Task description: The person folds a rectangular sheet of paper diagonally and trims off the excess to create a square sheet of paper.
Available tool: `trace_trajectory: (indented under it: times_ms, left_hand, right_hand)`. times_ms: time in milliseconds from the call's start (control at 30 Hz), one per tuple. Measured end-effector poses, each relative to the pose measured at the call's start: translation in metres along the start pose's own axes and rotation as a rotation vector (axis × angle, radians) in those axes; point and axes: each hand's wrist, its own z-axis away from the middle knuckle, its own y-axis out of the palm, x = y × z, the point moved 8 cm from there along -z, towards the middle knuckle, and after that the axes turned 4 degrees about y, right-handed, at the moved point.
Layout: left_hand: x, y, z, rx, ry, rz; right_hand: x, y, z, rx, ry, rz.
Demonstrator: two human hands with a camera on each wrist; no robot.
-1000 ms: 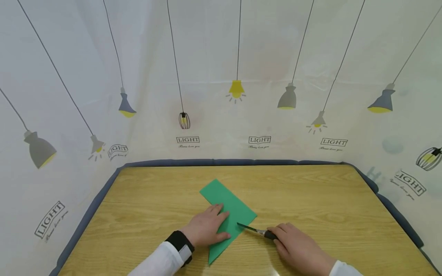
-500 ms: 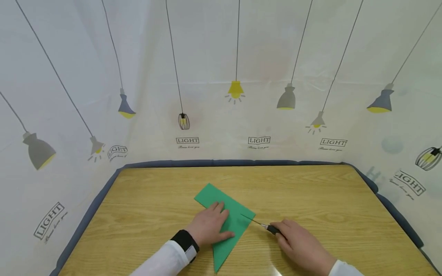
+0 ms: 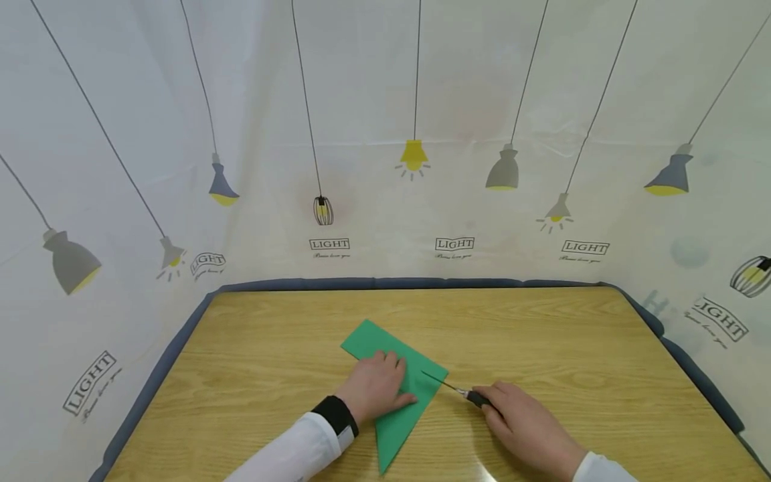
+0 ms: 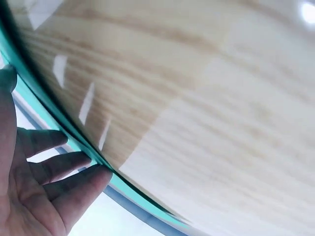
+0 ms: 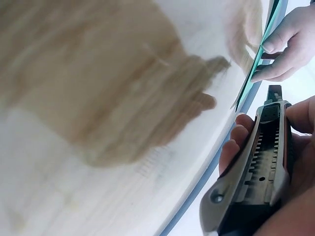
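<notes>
A green folded sheet (image 3: 394,432) with a pointed lower corner lies on the wooden table. My left hand (image 3: 375,387) rests on it with its fingers spread; in the left wrist view, the fingertips (image 4: 102,173) touch the sheet (image 4: 142,201), which shows nearly edge-on. A utility knife (image 3: 478,399) with a dark handle is gripped in my right hand (image 3: 531,428). Its thin blade extends over the right part of the sheet, near the right corner. The right wrist view shows the knife's grey and black body (image 5: 261,162), with fingers and thumb curled around it.
The light wood table (image 3: 271,348) is glossy and reflects the hands. A dark blue padded edge (image 3: 409,284) runs around its back and sides. Behind it hangs a white sheet (image 3: 361,100) printed with lamps.
The green sheet has turned counterclockwise: its top corner went left, its bottom corner right. My left hand has shifted slightly right with it. The knife blade has moved a little farther from me.
</notes>
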Motion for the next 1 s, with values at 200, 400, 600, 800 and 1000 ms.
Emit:
trace_trajectory:
  times_ms: [200, 400, 600, 800, 1000]
  left_hand:
    - [-0.0005, -0.0013, -0.0006, -0.016, 0.0, 0.003]
    - [-0.0003, 0.0009, 0.0024, 0.031, -0.003, 0.071]
    - [-0.0024, 0.0005, 0.0004, 0.045, -0.053, 0.098]
    - [-0.0054, 0.0004, -0.0017, 0.03, -0.072, 0.118]
    - [-0.0061, -0.0028, -0.0013, -0.025, -0.091, 0.093]
  right_hand:
    - [0.0003, -0.0002, 0.0003, 0.007, 0.0, 0.005]
    - [-0.0019, -0.0014, 0.0006, 0.0, 0.024, 0.005]
    - [-0.0036, -0.0028, 0.001, 0.002, 0.031, 0.008]
    - [-0.0027, -0.0029, 0.0016, 0.009, 0.027, -0.001]
    - [-0.0047, -0.0043, 0.0024, 0.004, 0.029, -0.005]
